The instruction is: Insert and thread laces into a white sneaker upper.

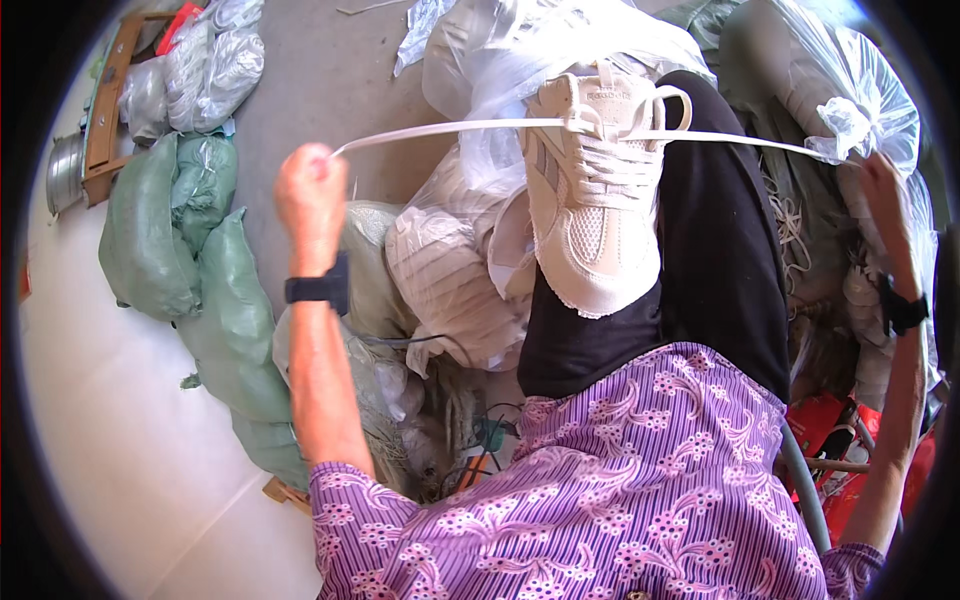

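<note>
Hands pull one white lace [450, 128] tight to both sides. The left hand [310, 200], at centre left of the frame, is closed around one lace end; the right hand [880, 200], at the right edge, grips the other end. The white sneaker [592, 200] rests on the person's black-clad knee [720, 230], upper centre, beside clear plastic bags [450, 270].

I see clear plastic bags [455, 270] stuffed with white shoe parts, piled centre beside my knee; green woven sacks [190, 260] stacked at left; another clear bag [215, 60] top left; a knotted clear bag [860, 100] at right.
</note>
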